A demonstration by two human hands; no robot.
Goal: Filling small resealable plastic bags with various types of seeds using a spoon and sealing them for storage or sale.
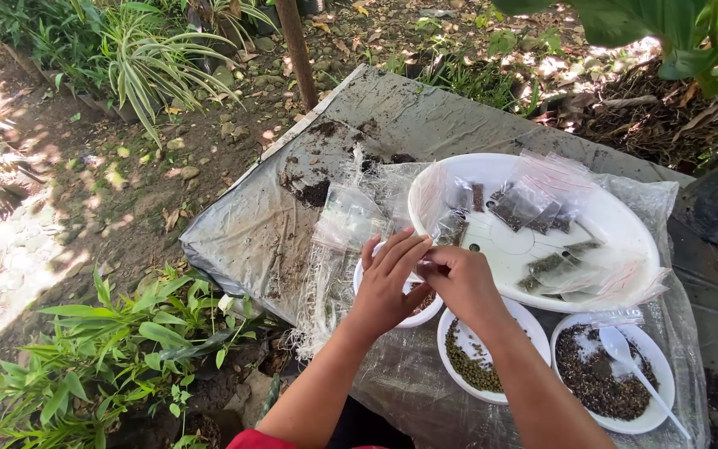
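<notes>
From here I see both hands meeting over the near edge of a table draped in grey plastic sheeting [392, 125]. My left hand [388, 283] is spread, its fingers curled loosely forward and resting against a small clear plastic packet [422, 268] pinched between the two hands; my right hand [459, 278] is closed around that packet's other end, thumb and fingertips pressed together on it. The packet sits right above a small white bowl [420, 314], most of which is hidden under the left hand, so I cannot tell what it contains. Just beside it, toward me and to the right, a second white bowl [456, 324] holds greenish-brown seeds [469, 366], with my right forearm crossing over it. Further right, a third white bowl [658, 416] holds dark seeds [592, 378] and a white plastic spoon [625, 353] whose handle leans out over the rim. Behind the hands lies a large white oval tray [625, 229] carrying several filled seed packets [533, 208], some dark, some greenish. A loose pile of empty clear packets [346, 220] rests to the left of the tray, near scattered soil [313, 193] on the sheeting. Leafy green plants [101, 357] grow beside the table on the ground.
</notes>
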